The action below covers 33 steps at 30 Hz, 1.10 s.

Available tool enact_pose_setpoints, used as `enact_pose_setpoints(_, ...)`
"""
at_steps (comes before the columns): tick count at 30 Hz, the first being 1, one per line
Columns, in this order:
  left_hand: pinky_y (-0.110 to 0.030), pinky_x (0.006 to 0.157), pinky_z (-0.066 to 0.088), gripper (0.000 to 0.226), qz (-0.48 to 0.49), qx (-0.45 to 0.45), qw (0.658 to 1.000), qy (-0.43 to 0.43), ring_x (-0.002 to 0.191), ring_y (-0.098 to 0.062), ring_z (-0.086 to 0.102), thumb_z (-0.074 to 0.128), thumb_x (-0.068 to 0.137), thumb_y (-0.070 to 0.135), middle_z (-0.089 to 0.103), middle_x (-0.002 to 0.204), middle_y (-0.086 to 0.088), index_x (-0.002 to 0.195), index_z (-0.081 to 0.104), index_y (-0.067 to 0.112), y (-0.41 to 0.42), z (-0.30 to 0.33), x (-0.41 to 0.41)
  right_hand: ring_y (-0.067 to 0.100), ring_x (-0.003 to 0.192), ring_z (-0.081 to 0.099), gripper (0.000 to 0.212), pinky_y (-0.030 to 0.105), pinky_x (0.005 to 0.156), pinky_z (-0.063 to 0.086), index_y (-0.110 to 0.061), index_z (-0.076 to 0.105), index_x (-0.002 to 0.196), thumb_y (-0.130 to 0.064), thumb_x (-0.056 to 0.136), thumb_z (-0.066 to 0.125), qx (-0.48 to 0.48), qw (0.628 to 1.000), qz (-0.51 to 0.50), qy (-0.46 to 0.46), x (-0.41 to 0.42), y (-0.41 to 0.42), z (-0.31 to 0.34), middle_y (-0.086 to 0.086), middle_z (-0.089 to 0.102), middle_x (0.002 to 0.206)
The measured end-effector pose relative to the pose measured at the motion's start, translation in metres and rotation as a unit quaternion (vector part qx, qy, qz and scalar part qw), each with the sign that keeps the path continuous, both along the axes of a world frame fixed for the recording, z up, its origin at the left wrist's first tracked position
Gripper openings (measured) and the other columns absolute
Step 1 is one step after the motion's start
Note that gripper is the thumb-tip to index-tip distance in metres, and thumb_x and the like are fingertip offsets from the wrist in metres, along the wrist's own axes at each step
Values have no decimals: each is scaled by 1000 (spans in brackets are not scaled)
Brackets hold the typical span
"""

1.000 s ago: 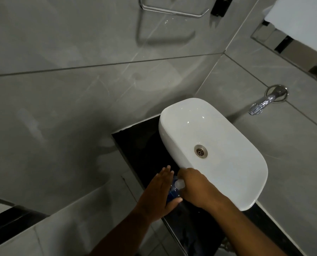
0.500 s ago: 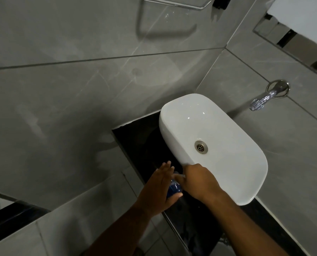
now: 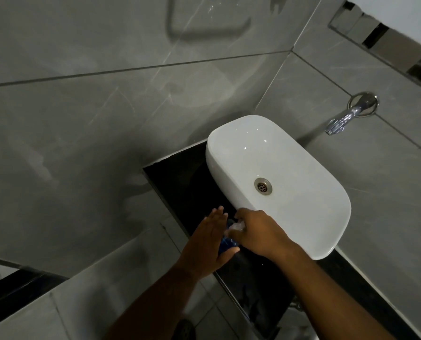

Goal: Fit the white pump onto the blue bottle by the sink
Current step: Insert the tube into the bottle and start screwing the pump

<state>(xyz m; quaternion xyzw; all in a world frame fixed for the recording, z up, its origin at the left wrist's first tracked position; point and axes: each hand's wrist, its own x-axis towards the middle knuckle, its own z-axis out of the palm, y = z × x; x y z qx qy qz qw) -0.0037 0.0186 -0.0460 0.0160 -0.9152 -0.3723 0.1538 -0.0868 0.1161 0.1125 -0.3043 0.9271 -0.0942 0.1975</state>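
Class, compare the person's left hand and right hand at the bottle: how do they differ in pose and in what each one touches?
The left hand lies against the side of the blue bottle, fingers stretched out and thumb beneath; the right hand is curled, knuckles up. The left hand steadies the bottle's body, while the right hand's grip closes on the white pump at its top. The left hand is over the black counter; the right hand reaches the basin rim. Both are bare.
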Motion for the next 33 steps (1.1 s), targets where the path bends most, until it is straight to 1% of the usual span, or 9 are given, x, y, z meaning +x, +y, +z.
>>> enact_pose_setpoints(4,-48,116,26,83,1,-7,1000,10,147,-26,13,39,92,65,17,159,-13,150,18,10,1,0,0,21,80,64,15,34,63,53,-16,65,93,-25,82,67,31,999,42,2,1,2,-2,6,68,92)
enact_pose_setpoints(6,-48,116,27,82,1,-5,1000,10,147,-26,15,42,92,63,19,159,-13,150,20,9,1,-1,0,22,73,66,25,28,54,46,-16,66,82,-41,82,64,68,996,-2,56,2,1,-4,5,69,82)
enact_pose_setpoints(9,-46,117,23,82,-2,-1,1000,6,148,-24,12,44,92,63,16,160,-11,150,21,10,0,-1,0,18,75,66,41,33,64,55,-20,67,85,-60,77,63,76,994,-11,78,3,1,-1,0,70,83)
enact_pose_setpoints(14,-40,119,17,84,-2,-2,1000,-3,148,-23,9,42,91,65,14,160,-9,151,17,12,0,0,1,22,99,62,32,36,82,55,-18,65,114,-24,83,70,32,996,74,-34,3,-1,11,6,62,111)
enact_pose_setpoints(19,-41,119,17,84,-5,-1,1000,-7,148,-24,10,48,90,61,14,160,-10,150,20,10,0,5,2,19,69,58,26,24,49,34,-12,59,75,-34,88,61,53,998,-15,22,4,-5,5,6,62,78)
enact_pose_setpoints(24,-45,119,19,84,-13,15,1000,-9,148,-27,10,43,90,62,16,159,-12,150,20,7,-1,10,3,21,98,61,38,36,82,55,-17,60,119,-20,83,70,22,996,69,-42,4,1,7,6,61,112)
enact_pose_setpoints(26,-46,119,20,83,-11,23,1000,-12,148,-26,10,42,90,63,16,159,-12,150,22,9,-1,9,3,23,96,62,32,34,79,55,-16,63,117,-15,85,66,42,996,79,-26,4,0,5,8,62,111)
enact_pose_setpoints(28,-45,119,20,84,-8,10,1000,-12,148,-25,10,38,90,66,15,160,-11,150,20,10,0,7,2,24,85,66,17,31,65,50,-10,68,99,-20,86,63,64,997,43,7,3,-4,2,11,68,98)
enact_pose_setpoints(33,-48,118,23,84,-3,17,1000,-10,148,-25,11,43,91,64,17,159,-12,150,21,9,0,4,1,17,74,64,38,33,63,53,-16,65,90,-52,78,69,73,996,23,56,3,-6,4,2,68,85)
